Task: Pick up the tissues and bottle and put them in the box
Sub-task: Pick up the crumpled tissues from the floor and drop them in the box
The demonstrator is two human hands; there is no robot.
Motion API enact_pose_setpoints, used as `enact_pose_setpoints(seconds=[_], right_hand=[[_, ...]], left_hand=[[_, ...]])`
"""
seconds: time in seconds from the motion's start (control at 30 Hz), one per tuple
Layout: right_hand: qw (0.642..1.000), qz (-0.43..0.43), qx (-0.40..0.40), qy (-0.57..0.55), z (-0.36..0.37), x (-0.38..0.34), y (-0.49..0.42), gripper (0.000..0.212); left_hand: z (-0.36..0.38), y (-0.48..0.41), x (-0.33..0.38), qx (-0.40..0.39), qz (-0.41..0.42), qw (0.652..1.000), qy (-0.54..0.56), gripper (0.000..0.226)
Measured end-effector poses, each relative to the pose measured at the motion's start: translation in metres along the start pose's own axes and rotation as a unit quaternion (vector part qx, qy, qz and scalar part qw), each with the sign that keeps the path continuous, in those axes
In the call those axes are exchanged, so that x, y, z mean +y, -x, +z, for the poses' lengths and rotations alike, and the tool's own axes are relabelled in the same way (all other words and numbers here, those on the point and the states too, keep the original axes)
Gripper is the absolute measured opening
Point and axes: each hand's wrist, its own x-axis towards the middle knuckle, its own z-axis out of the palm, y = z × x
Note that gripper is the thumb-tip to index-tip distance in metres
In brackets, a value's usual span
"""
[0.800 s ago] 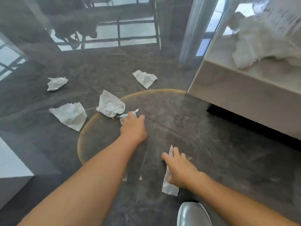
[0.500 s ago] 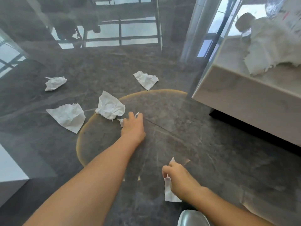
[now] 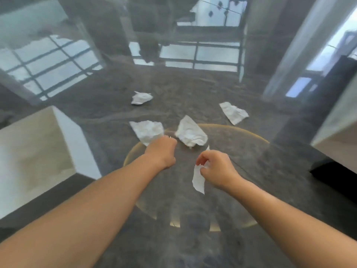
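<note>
Several crumpled white tissues lie on the glossy dark floor. My right hand (image 3: 218, 168) is closed on one white tissue (image 3: 199, 179), which hangs below the fingers above the floor. My left hand (image 3: 161, 151) is closed in a fist, with a small scrap of tissue showing at its knuckles. Just beyond it lie a flat tissue (image 3: 147, 130) and a bunched tissue (image 3: 190, 133). Farther off are a small tissue (image 3: 141, 98) and another tissue (image 3: 233, 112) to the right. No bottle and no box show clearly.
A white block (image 3: 36, 151) stands at the left. A pale block edge (image 3: 336, 132) with a dark base is at the right. A gold-rimmed circle (image 3: 255, 135) is inlaid in the floor under my hands. Window reflections cover the far floor.
The view has swung left, so the right block has nearly left the frame. My right hand has lifted its tissue off the floor and moved forward. My left hand has closed into a fist.
</note>
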Motion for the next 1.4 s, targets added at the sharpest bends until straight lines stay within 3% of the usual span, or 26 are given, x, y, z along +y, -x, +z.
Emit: enact_pose_setpoints(seconds=[0.17,0.33,0.5,0.8,0.9,1.1,1.3,1.4], right_hand=[[0.997,-0.076,-0.003,-0.017,0.026,-0.125,-0.058,0.018],[0.978,-0.179,-0.033,-0.099,0.077,-0.267,-0.089,0.019],[0.956,-0.258,-0.088,-0.105,0.16,-0.349,-0.077,0.017],[0.943,-0.304,-0.114,0.077,0.211,-0.311,-0.08,0.023],[0.946,-0.295,-0.104,0.085,0.208,-0.302,-0.085,0.025],[0.943,-0.3,-0.129,0.06,0.201,-0.298,-0.092,0.053],[0.956,-0.291,-0.008,-0.03,0.185,-0.27,-0.1,0.04],[0.967,-0.252,0.012,-0.025,0.168,-0.242,-0.113,0.034]], left_hand=[[-0.081,0.048,-0.097,0.122,-0.08,0.988,0.048,0.024],[-0.119,0.115,-0.196,0.235,-0.201,0.942,0.13,0.018],[-0.071,0.186,-0.267,0.194,-0.338,0.906,0.164,0.018],[-0.017,0.193,-0.3,0.203,-0.392,0.865,0.24,0.024],[-0.01,0.186,-0.3,0.201,-0.381,0.871,0.236,0.038],[-0.012,0.185,-0.309,0.212,-0.392,0.866,0.226,0.07],[-0.024,0.181,-0.309,0.212,-0.411,0.861,0.212,0.059],[-0.03,0.164,-0.294,0.221,-0.388,0.87,0.209,0.048]])
